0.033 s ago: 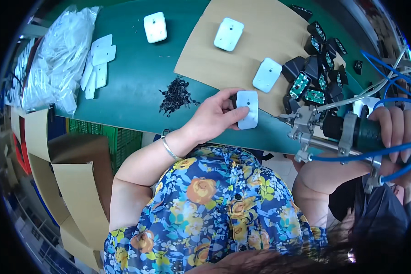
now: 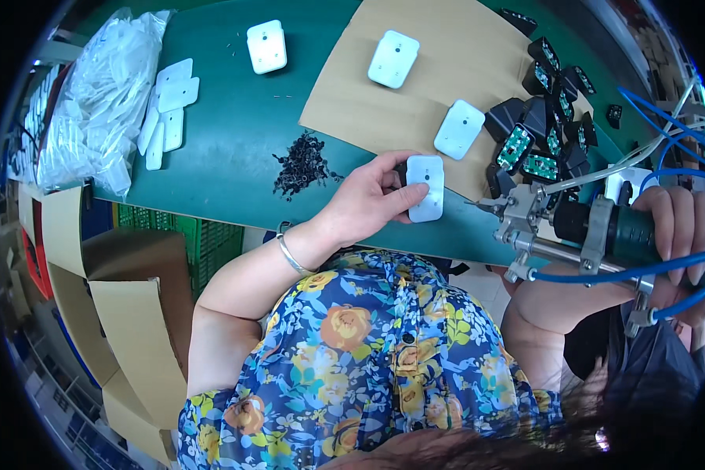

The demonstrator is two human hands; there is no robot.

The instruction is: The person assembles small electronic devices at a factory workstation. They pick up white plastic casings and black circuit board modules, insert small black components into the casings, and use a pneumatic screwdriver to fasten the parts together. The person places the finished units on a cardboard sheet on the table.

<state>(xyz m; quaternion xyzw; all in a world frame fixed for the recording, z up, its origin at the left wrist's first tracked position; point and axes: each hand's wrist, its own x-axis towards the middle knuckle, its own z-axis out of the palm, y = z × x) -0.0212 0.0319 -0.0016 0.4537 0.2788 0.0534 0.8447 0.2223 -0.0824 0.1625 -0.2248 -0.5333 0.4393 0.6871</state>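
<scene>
My left hand (image 2: 368, 198) is closed on a white rounded plastic cover (image 2: 425, 205) near the table's front edge. The thumb lies over its face, close to a small dark hole. At the right, my right hand (image 2: 674, 227) wraps round the dark green body of a power screwdriver (image 2: 630, 233), which has a metal clamp frame and blue air hoses. Its metal nose (image 2: 497, 207) points left, toward the cover but apart from it. A similar white cover (image 2: 458, 130) lies just beyond on brown cardboard.
Another white cover (image 2: 392, 59) rests on the cardboard sheet (image 2: 352, 117). One more white cover (image 2: 267, 47) lies on the green table (image 2: 227, 133). Small black parts (image 2: 304, 166) form a pile. Black housings with green circuit boards (image 2: 515, 147) crowd the right; flat white plates (image 2: 178, 94) and a plastic bag (image 2: 106, 102) are left.
</scene>
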